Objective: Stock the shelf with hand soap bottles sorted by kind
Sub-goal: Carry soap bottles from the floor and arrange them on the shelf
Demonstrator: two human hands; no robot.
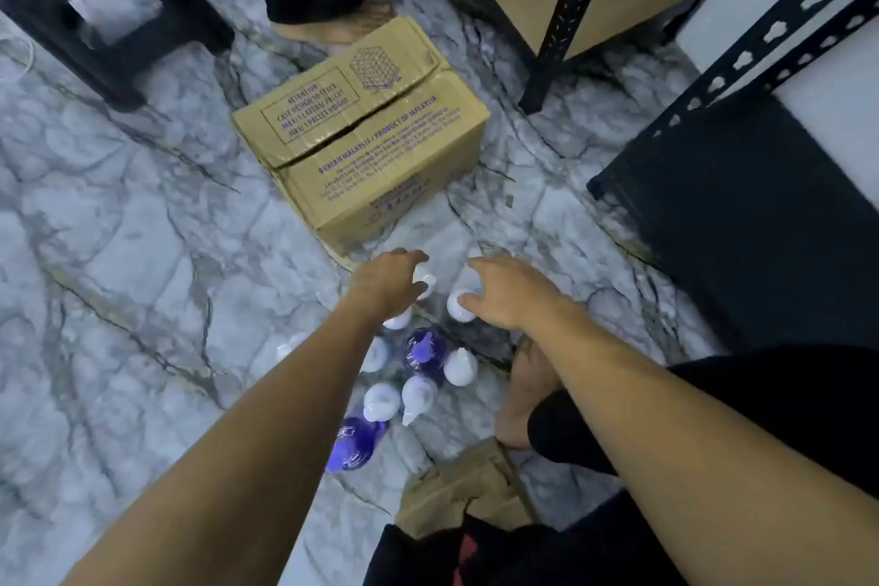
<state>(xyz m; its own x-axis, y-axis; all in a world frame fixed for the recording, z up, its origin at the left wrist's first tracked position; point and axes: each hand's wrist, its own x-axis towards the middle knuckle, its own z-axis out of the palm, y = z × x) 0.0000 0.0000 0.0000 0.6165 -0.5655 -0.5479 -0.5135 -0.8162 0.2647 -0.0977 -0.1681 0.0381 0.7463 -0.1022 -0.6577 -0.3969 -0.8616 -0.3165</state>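
Several hand soap bottles stand on the marble floor below me, seen from above: white pump-top bottles (460,365) and purple ones (422,350), with another purple bottle (352,443) nearer me. My left hand (387,283) reaches down over a white pump top (424,279) at the far end of the group, fingers curved around it. My right hand (504,295) hovers beside it, fingers spread and relaxed, its thumb touching another white pump top (459,306). The black metal shelf (742,224) stands at the right.
A closed cardboard box (366,129) with purple print sits just beyond the bottles. A black stool (95,14) stands at far left. Another person's foot (333,26) is behind the box. My own bare foot (525,395) and crumpled brown cardboard (471,485) lie near me.
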